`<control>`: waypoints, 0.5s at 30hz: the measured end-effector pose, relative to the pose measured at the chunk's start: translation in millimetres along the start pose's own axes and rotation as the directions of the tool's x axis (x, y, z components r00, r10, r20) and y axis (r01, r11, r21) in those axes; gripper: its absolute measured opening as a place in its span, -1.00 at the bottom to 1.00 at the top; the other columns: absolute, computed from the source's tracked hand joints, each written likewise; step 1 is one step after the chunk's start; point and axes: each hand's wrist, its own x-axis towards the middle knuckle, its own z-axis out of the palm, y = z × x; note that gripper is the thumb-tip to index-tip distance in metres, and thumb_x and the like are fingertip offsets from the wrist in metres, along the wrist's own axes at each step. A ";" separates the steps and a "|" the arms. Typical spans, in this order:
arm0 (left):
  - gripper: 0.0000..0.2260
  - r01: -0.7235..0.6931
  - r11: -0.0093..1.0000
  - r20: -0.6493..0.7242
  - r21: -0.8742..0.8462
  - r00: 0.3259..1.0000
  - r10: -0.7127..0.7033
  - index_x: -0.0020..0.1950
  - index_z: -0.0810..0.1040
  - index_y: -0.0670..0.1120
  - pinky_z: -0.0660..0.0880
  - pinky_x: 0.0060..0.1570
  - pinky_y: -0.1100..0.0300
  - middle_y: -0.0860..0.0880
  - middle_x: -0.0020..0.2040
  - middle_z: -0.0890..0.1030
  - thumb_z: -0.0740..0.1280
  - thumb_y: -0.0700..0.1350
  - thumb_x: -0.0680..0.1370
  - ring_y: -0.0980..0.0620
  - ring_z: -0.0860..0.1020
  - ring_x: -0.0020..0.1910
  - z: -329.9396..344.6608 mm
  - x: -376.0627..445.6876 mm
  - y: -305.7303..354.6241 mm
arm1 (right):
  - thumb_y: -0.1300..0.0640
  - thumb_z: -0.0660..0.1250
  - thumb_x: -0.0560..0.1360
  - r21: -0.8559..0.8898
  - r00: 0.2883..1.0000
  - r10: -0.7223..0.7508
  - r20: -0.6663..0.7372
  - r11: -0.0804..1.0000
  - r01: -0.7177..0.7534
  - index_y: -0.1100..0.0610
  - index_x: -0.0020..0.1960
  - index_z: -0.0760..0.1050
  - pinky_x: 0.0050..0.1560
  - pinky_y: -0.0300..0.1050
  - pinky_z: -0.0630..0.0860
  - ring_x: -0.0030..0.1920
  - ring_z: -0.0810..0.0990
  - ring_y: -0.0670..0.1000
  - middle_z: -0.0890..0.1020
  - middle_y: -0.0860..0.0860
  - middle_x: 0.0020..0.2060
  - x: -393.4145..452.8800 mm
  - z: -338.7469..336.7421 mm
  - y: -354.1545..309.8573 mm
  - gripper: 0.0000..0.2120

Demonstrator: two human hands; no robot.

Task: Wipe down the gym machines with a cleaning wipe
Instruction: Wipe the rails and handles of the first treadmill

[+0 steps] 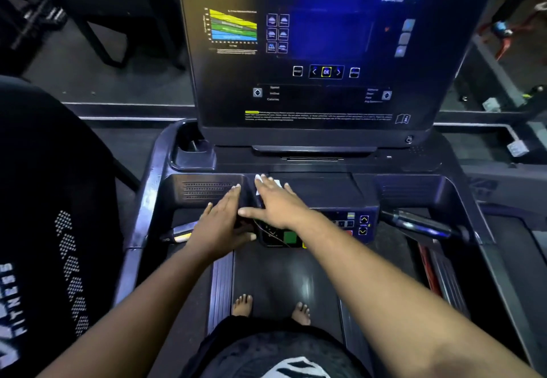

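On the treadmill console (pixel 310 188), the right hand (pixel 275 203) lies flat with fingers straight, pressing a white cleaning wipe (pixel 268 184) onto the dark shelf below the display screen (pixel 325 52). The left hand (pixel 220 224) rests open beside it, fingers extended toward the speaker grille (pixel 204 190), holding nothing.

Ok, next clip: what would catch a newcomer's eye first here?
The big dark screen up top, with its coloured chart. Below it, the right hand presses flat on a white wipe on the console; the left hand lies flat beside it. Bare feet stand on the belt.
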 end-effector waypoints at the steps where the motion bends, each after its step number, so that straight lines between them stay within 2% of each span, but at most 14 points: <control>1: 0.08 -0.003 1.000 0.002 0.008 1.000 0.003 0.67 -0.11 -0.06 0.08 0.56 -0.20 0.01 0.68 0.01 0.53 0.20 0.41 0.01 0.06 0.64 -2.0 0.7 -4.9 | -0.46 0.21 0.49 -0.028 1.000 0.013 0.002 1.000 -0.013 0.11 0.66 -0.13 0.61 0.17 -0.13 0.64 -0.14 0.03 -0.09 0.03 0.65 7.3 0.7 -4.3 0.03; 5: 0.11 -0.068 0.997 0.032 0.031 0.997 0.067 0.67 -0.14 -0.06 0.07 0.58 -0.20 -0.01 0.68 -0.04 0.53 0.22 0.40 0.01 -0.01 0.65 -7.0 5.1 -20.0 | -0.47 0.24 0.45 -0.203 0.999 0.018 -0.050 0.979 -0.028 0.15 0.66 -0.10 0.60 0.20 -0.08 0.64 -0.10 0.05 -0.05 0.06 0.65 2.1 18.2 -18.0 0.07; 8: 0.13 -0.174 0.980 0.080 0.100 0.983 0.166 0.67 -0.18 -0.05 0.04 0.58 -0.21 0.00 0.68 -0.13 0.52 0.25 0.40 0.03 -0.09 0.65 -1.1 6.8 -23.0 | -0.49 0.19 0.44 -0.328 0.966 -0.093 -0.239 0.945 0.009 0.13 0.66 0.00 0.58 0.29 -0.03 0.64 -0.03 0.04 0.04 0.04 0.65 -34.4 48.8 -13.4 0.03; 10: 0.15 -0.257 0.953 0.111 0.158 0.964 0.242 0.66 -0.22 -0.04 -0.03 0.57 -0.21 0.01 0.67 -0.21 0.51 0.26 0.39 0.03 -0.15 0.65 5.7 5.7 -18.6 | -0.50 0.18 0.42 -0.395 0.927 -0.107 -0.360 0.918 -0.047 0.14 0.65 0.02 0.53 0.38 0.06 0.64 0.01 0.06 0.08 0.06 0.64 -56.7 75.1 3.4 0.04; 12: 0.16 -0.332 0.917 0.142 0.222 0.941 0.306 0.65 -0.28 -0.05 -0.10 0.56 -0.19 0.00 0.66 -0.28 0.49 0.29 0.41 0.03 -0.21 0.64 11.0 3.5 -11.3 | -0.52 0.15 0.39 -0.393 0.908 -0.009 -0.419 0.903 -0.172 0.16 0.65 -0.02 0.50 0.45 0.09 0.64 0.01 0.09 0.05 0.09 0.64 -69.8 95.5 22.5 0.09; 15: 0.15 -0.367 0.898 0.159 0.244 0.928 0.336 0.63 -0.35 -0.10 -0.15 0.58 -0.19 -0.03 0.65 -0.32 0.44 0.29 0.46 0.02 -0.24 0.64 16.0 0.2 -5.7 | -0.55 0.02 0.37 -0.293 0.867 0.164 -0.471 0.898 -0.329 0.19 0.65 -0.13 0.52 0.45 -0.11 0.64 -0.08 0.13 -0.07 0.11 0.64 -71.8 111.1 27.2 0.13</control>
